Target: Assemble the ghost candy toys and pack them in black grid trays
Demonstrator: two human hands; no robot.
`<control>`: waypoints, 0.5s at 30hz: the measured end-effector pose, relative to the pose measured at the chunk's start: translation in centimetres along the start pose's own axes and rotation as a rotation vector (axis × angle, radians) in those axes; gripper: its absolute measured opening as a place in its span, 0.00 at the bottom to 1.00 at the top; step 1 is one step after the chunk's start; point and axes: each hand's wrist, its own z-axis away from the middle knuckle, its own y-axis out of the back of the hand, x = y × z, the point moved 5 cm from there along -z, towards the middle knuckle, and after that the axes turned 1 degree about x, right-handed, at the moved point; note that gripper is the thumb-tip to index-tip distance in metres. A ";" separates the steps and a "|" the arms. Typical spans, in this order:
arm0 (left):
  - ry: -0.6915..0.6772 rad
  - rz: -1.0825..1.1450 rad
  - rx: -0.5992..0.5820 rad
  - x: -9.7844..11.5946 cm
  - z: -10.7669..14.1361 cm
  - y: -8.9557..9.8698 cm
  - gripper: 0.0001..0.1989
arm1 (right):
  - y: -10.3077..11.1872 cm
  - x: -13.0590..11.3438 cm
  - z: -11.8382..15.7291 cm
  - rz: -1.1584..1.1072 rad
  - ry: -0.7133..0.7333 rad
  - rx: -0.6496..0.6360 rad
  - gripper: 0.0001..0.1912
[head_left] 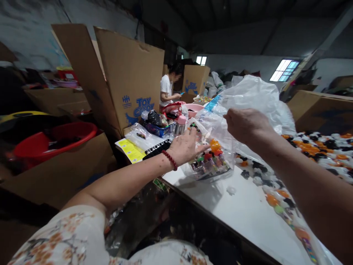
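Over one white table point(234, 217), two hands point(184, 147) flank one clear bag point(211, 167).

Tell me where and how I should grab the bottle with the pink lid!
Probably best from above, with fingers around the pink lid. The bottle stands upright, lid on top, while the blue basket crowds its body on one side and the left hand is in front.

The hall is dim, its roof nearly black, with daylight glowing pale through small windows point(284, 70) beyond the hands point(186, 147). Soft light whitens the desk point(220, 209), with faint shadow below the left hand; the space under it sinks into darkness. Edges look stretched and smeared, the right forearm is slightly soft, and a distant face is pixelated.
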 end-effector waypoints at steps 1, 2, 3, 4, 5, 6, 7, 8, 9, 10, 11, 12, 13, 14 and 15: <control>-0.017 0.006 0.041 0.1 0.2 0.7 0.37 | 0.9 -0.5 0.2 0.000 0.012 0.012 0.18; -0.027 -0.003 0.073 0.1 0.5 1.4 0.40 | 1.9 -0.9 0.4 -0.004 0.026 0.034 0.18; -0.025 -0.027 0.091 0.2 0.7 2.1 0.41 | 2.8 -1.4 0.6 -0.012 0.039 0.067 0.18; -0.016 -0.064 0.098 0.2 0.9 2.7 0.40 | 3.6 -1.8 0.8 -0.025 0.050 0.106 0.19; -0.005 -0.106 0.100 0.1 1.2 3.4 0.37 | 4.4 -2.1 0.9 -0.044 0.057 0.150 0.21; 0.005 -0.149 0.104 0.0 1.5 4.1 0.33 | 5.2 -2.5 1.0 -0.068 0.064 0.194 0.22; 0.016 -0.190 0.112 -0.3 1.8 5.0 0.29 | 5.8 -2.9 1.1 -0.092 0.077 0.230 0.24; 0.032 -0.228 0.120 -0.6 2.1 5.8 0.24 | 6.4 -3.4 1.2 -0.111 0.101 0.253 0.26; 0.054 -0.264 0.125 -1.1 2.5 6.8 0.20 | 6.9 -4.0 1.3 -0.122 0.136 0.268 0.28; 0.078 -0.296 0.125 -1.7 2.9 7.9 0.17 | 7.3 -4.7 1.4 -0.126 0.176 0.279 0.30; 0.108 -0.326 0.118 -2.4 3.3 9.1 0.15 | 7.6 -5.4 1.5 -0.126 0.218 0.286 0.32; 0.139 -0.353 0.109 -3.1 3.8 10.4 0.14 | 7.9 -6.1 1.6 -0.131 0.247 0.291 0.35; 0.162 -0.372 0.105 -3.9 4.2 11.9 0.13 | 8.0 -6.7 1.7 -0.153 0.265 0.286 0.38; 0.182 -0.370 0.102 -4.7 4.6 13.3 0.13 | 8.0 -7.3 1.8 -0.199 0.272 0.275 0.37; 0.202 -0.319 0.101 -5.5 5.1 14.8 0.13 | 7.9 -7.8 1.9 -0.268 0.271 0.260 0.34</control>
